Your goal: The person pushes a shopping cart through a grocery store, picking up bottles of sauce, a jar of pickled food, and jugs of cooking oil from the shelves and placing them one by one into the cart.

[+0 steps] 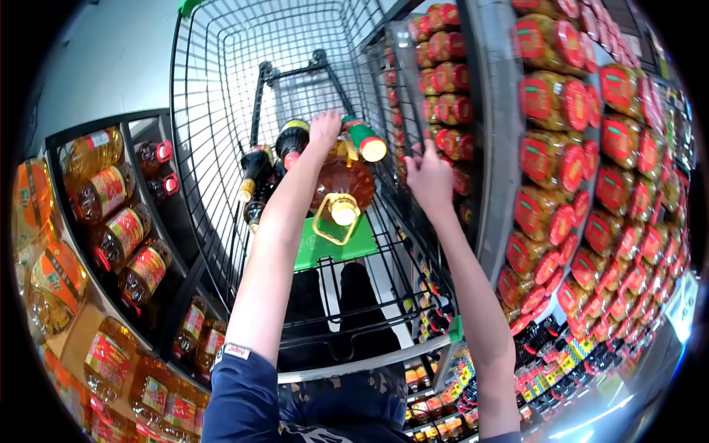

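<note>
In the head view, my left hand [325,131] reaches into the shopping cart [227,38], among the bottles. Its fingers curl downward, and what lies under them is hidden. Close on its left is a dark bottle [293,136] with a yellow-green label. To its right lies a green bottle [362,139] with a pale cap. A large amber oil jug [343,181] with a yellow handle and cap sits below the hand. Dark sauce bottles [255,166] are left of my forearm. My right hand [430,176] is closed around the cart's right side rail.
Shelves of oil bottles [122,230] stand close on the left. Stacked jars with red lids [550,103] line the right side, near the cart. A green child-seat panel [332,242] and the cart's handle bar [369,362] are nearest my body.
</note>
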### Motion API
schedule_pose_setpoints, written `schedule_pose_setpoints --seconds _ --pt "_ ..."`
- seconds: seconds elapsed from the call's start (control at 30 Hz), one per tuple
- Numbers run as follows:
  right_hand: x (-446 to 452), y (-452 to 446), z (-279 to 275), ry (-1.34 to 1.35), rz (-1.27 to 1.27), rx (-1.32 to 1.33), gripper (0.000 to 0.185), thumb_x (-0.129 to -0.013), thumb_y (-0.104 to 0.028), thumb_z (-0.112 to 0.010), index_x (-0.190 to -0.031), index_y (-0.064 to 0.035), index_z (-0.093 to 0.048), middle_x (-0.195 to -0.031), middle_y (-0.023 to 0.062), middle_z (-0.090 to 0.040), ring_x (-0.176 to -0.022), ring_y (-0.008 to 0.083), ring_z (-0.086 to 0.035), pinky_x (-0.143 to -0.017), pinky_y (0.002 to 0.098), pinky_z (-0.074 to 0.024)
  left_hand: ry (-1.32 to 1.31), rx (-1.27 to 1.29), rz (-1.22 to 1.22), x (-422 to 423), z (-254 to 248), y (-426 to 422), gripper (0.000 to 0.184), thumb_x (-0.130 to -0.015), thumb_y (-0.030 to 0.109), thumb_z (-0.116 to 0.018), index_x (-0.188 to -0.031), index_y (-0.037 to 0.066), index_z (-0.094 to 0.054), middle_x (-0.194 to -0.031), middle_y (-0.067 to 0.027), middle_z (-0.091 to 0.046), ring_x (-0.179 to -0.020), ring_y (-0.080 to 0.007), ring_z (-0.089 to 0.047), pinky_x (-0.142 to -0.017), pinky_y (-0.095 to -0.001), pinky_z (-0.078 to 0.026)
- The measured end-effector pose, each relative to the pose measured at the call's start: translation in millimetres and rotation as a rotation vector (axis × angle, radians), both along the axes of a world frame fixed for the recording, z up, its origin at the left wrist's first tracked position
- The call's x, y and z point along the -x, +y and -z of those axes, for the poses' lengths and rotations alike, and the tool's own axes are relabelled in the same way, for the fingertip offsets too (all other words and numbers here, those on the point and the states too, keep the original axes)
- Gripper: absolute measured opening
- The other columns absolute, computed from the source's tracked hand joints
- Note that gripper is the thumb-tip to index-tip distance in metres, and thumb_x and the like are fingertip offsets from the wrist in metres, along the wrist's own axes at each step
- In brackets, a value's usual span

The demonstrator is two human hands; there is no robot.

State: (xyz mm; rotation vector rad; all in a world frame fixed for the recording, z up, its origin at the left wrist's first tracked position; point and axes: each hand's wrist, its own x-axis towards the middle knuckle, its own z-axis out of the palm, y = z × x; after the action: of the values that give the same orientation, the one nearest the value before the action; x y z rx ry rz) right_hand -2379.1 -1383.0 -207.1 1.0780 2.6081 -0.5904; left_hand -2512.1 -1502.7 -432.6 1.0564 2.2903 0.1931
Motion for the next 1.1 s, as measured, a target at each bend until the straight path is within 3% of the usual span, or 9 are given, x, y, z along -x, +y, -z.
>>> schedule_pose_setpoints --seconds 0.17,0.37,0.57,0.7,0.77,0.83,0.87,1.03,1.1 --pt "2 0 -5 -0.08 0.066 0.029 0.026 -0.085 -0.016 -0.06 -0.108 -0.0084 -0.05 -0.09 0.0147 -0.067 -0.083 0.0371 -0.063 -0.072 0.0486 -0.0494 0.108 -0.265 -0.185 -19 -72 -18 0.074 -0.072 0.008 -0.06 -0.138 -0.006 -0.028 -0.137 -0.0209 -0.038 -0.13 -0.035 -0.034 -0.109 -0.0374 -0.03" --pt "-5 -11 -22 -0.021 -0.009 -0.102 0.039 -0.085 -0.018 -0.059 -0.119 -0.0073 -0.043 -0.08 0.0181 -0.065 -0.079 0.0387 -0.064 -0.071 0.0496 -0.0496 0.065 -0.586 -0.141 -17 -224 -97 0.065 -0.073 -0.004 -0.05 -0.136 -0.007 -0.032 -0.137 -0.0256 -0.039 -0.131 -0.0371 -0.034 -0.109 -0.0395 -0.029" --pt "-58 -55 -45 -0.059 0.078 -0.015 0.083 -0.077 -0.019 -0.065 -0.14 -0.0013 -0.014 -0.124 0.0258 -0.047 -0.105 0.041 -0.055 -0.087 0.0474 -0.0465 0.258 -0.364 -0.462 -60 -323 -260 0.058 -0.077 0.001 -0.054 -0.133 -0.005 -0.037 -0.136 -0.0239 -0.04 -0.129 -0.0384 -0.035 -0.11 -0.0427 -0.027" --pt "-146 -93 -78 0.006 -0.007 -0.094 0.1 -0.073 -0.015 -0.069 -0.145 -0.0029 -0.001 -0.13 0.0244 -0.038 -0.112 0.0392 -0.049 -0.093 0.0437 -0.0428 0.375 -0.003 -0.838 -137 -322 -381 0.066 -0.081 0.018 -0.062 -0.135 -0.005 -0.032 -0.133 -0.0208 -0.045 -0.123 -0.0379 -0.041 -0.106 -0.0417 -0.03" --pt "-184 -102 -87 -0.031 -0.109 -0.142 0.099 -0.071 -0.016 -0.069 -0.146 -0.0011 -0.007 -0.129 0.0225 -0.04 -0.108 0.0377 -0.051 -0.09 0.0413 -0.0438 0.127 0.141 -1.031 -184 -333 -409 0.062 -0.086 0.034 -0.054 -0.133 -0.001 -0.037 -0.122 -0.0222 -0.055 -0.108 -0.0392 -0.055 -0.091 -0.0451 -0.044" --pt "-201 -107 -81 -0.116 -0.207 -0.302 0.096 -0.069 -0.023 -0.069 -0.145 0.0005 -0.014 -0.132 0.0209 -0.04 -0.108 0.0345 -0.052 -0.088 0.0418 -0.0436 -0.041 -0.223 -1.264 -223 -271 -454 0.047 -0.09 0.043 -0.049 -0.095 -0.002 -0.061 -0.077 -0.0173 -0.065 -0.076 -0.0314 -0.067 -0.071 -0.0409 -0.052" --pt "-204 -105 -79 -0.145 -0.206 -0.293 0.094 -0.069 -0.026 -0.068 -0.144 0.0007 -0.017 -0.134 0.0206 -0.04 -0.109 0.0338 -0.051 -0.089 0.0424 -0.0427 -0.483 -0.348 -1.591 -233 -306 -444 0.048 -0.091 0.042 -0.049 -0.085 -0.004 -0.062 -0.071 -0.0159 -0.063 -0.066 -0.0223 -0.068 -0.063 -0.0359 -0.053" --pt "-227 -109 -99 -0.2 -0.241 -0.153 0.071 -0.076 -0.031 -0.059 -0.136 0.0013 -0.038 -0.141 0.0173 -0.035 -0.123 0.0317 -0.041 -0.1 0.045 -0.0327 0.318 -0.051 -0.978 -260 -323 -425 0.039 -0.09 0.039 -0.05 -0.09 0.003 -0.064 -0.079 -0.0209 -0.065 -0.072 -0.0393 -0.064 -0.069 -0.0476 -0.051" --pt "-240 -111 -107 -0.184 -0.318 -0.173 0.056 -0.079 -0.031 -0.057 -0.124 0.0007 -0.052 -0.141 0.016 -0.036 -0.125 0.0323 -0.038 -0.101 0.0485 -0.031 0.243 0.07 -1.058 -259 -323 -422 0.034 -0.09 0.035 -0.048 -0.092 0.005 -0.062 -0.086 -0.0203 -0.065 -0.083 -0.0394 -0.062 -0.074 -0.0481 -0.049"
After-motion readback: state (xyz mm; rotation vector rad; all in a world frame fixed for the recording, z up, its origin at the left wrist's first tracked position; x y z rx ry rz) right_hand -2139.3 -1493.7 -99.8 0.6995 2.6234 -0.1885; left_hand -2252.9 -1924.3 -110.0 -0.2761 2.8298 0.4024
